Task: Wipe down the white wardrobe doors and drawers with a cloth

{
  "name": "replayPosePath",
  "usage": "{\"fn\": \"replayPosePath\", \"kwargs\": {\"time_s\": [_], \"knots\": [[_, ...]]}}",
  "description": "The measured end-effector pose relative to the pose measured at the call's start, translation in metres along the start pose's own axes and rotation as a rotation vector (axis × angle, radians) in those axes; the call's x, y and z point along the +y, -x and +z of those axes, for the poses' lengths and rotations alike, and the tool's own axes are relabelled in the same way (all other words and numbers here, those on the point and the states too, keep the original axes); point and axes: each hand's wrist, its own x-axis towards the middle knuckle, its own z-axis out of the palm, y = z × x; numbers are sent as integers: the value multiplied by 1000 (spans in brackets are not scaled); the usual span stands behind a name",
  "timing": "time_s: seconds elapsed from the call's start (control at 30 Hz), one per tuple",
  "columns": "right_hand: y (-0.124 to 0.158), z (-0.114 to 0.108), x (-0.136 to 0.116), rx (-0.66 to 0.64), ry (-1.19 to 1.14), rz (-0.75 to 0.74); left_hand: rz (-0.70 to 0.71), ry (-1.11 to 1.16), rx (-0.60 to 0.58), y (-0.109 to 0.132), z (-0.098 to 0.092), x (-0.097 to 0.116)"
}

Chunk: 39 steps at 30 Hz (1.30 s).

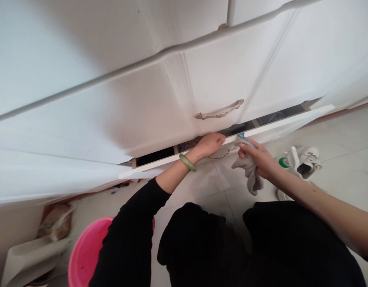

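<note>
Cloth [252, 175], pale grey and limp, hangs from the right hand [258, 157], just outside the front of a partly open drawer [276, 125].

Head view: right hand's fingers pinch the cloth near its upper end, thumb on top, close to a narrow blue strip [246, 141]. The rest drops in loose folds over the tiled floor [208, 185]. Held by one end, probably, so the bulk can hang free while the blue part stays within reach of the other hand.

Left hand [210, 144] lies over the drawer's top edge, about midway along it, with a green bracelet [187, 162] at the wrist. Fingers look bent, tips hidden; cannot tell whether they grip the edge or hold anything. Placement would suit steadying the drawer or reaching inside.

Drawer stands out from the white cabinet [151, 111] by a narrow gap; dividers and dark contents show, too shaded to name. Its handle [220, 155] sits below the left hand, apart from the fingers. A second metal handle, on the cabinet front above, is untouched.

Around: pink tub [84, 255] on the floor beside the left sleeve; white shoes [310, 159] beyond the right forearm. Both sit off to the sides, which leaves room before the drawer.
</note>
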Motion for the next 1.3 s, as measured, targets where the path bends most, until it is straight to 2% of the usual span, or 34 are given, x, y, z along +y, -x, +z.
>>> {"fn": "replayPosePath", "kwargs": {"time_s": [0.13, 0.3, 0.43, 0.57, 0.67, 0.73, 0.83, 0.97, 1.1, 1.2, 1.3], "knots": [[-1, -2, -5, 63, -17, -12, 36, 111, 107, 7, 4, -1], [-5, -3, -4, 82, 1, 22, -60, 201, 191, 11, 8, 3], [-6, -3, -3, 82, 94, -27, -143, 229, 262, 10, 13, 11], [-7, -5, 1, 72, 154, -66, -138, 40, 327, 13, 13, 20], [-7, -7, 2, 62, 174, -60, -106, -117, 309, 14, 14, 25], [-7, -8, 3, 61, 197, -73, -90, -196, 288, 14, 18, 27], [-7, -10, 3, 67, 238, -89, -75, -296, 317, 12, 29, 26], [-8, -14, 5, 72, 228, -49, 1, -299, 440, 15, 42, 19], [-13, -20, 14, 88, 176, 104, 211, -204, 593, 39, 53, 4], [-15, -19, 22, 68, 186, 169, 303, -117, 590, 65, 71, -14], [-13, -15, 24, 44, 270, 79, 264, -62, 569, 89, 92, -31]]}}
